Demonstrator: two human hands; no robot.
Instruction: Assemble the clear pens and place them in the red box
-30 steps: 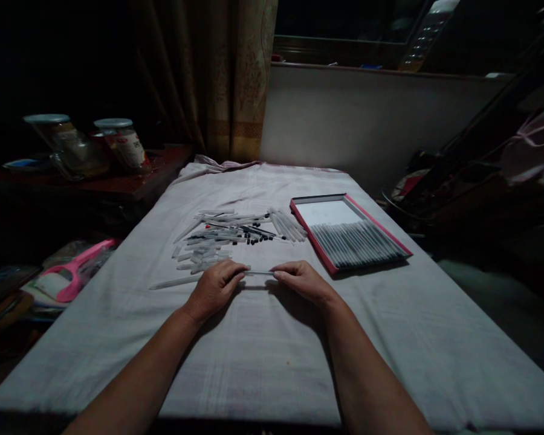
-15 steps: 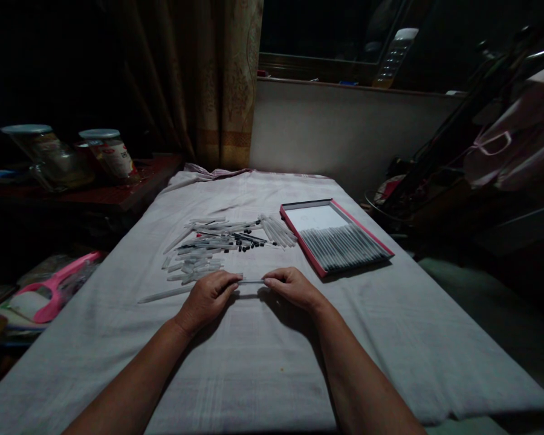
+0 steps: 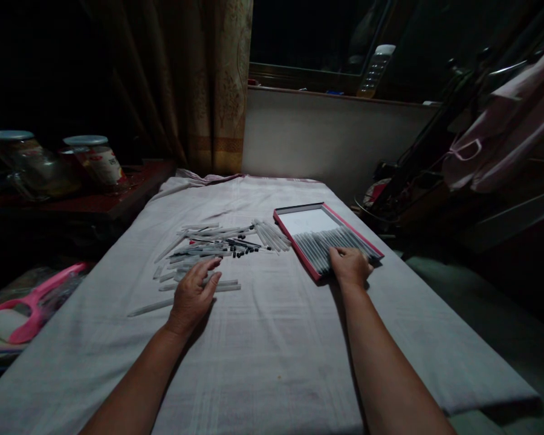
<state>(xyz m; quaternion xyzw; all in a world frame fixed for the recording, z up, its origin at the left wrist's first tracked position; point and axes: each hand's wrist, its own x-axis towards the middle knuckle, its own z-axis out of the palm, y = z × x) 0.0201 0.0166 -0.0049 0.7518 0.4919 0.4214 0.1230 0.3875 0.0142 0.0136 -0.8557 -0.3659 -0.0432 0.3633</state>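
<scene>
The right hand (image 3: 350, 266) lies curled over the near end of a row of slim grey pens (image 3: 320, 241) in a red-rimmed box (image 3: 295, 245); whether it grips one, I cannot tell; the left hand (image 3: 193, 296) rests open, fingertips on pale translucent tubes (image 3: 229, 284) scattered over the cloth-covered table (image 3: 272, 356).

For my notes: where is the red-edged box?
Head view: the red-edged box lies right of the loose pen parts, its near end under the right hand.
</scene>
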